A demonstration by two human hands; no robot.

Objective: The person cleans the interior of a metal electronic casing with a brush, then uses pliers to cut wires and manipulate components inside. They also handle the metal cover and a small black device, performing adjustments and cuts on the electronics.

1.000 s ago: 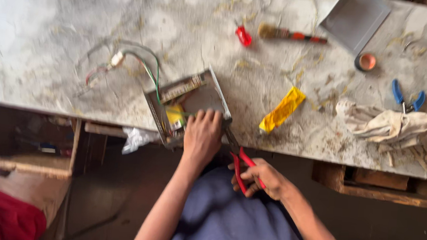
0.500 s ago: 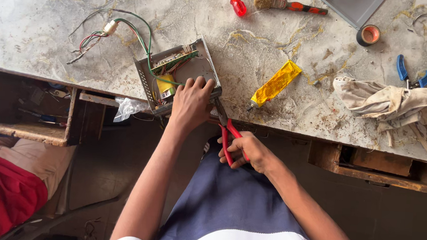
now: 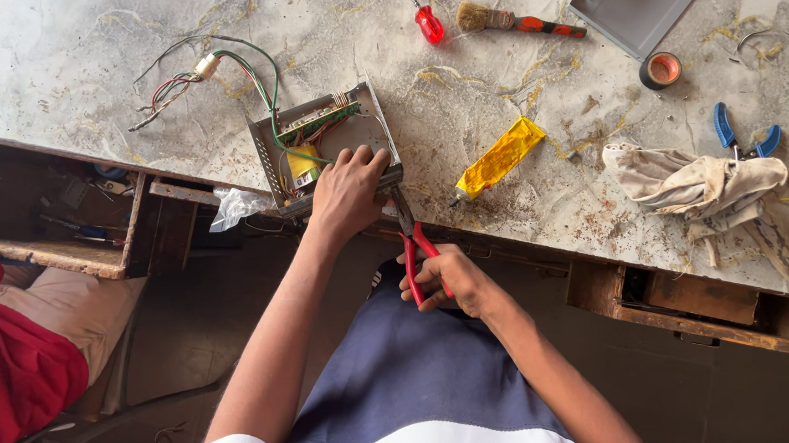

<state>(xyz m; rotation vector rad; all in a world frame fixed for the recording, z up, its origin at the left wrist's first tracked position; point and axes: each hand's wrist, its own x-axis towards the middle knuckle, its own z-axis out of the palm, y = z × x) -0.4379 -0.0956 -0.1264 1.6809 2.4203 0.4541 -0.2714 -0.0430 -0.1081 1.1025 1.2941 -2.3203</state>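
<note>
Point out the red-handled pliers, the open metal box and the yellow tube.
red-handled pliers (image 3: 422, 255): head view, on a red handle.
open metal box (image 3: 266, 154): head view, on its perforated left wall.
yellow tube (image 3: 501, 157): head view, mid-body.

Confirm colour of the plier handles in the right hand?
Red pliers, gripped by the right hand; head view.
</note>
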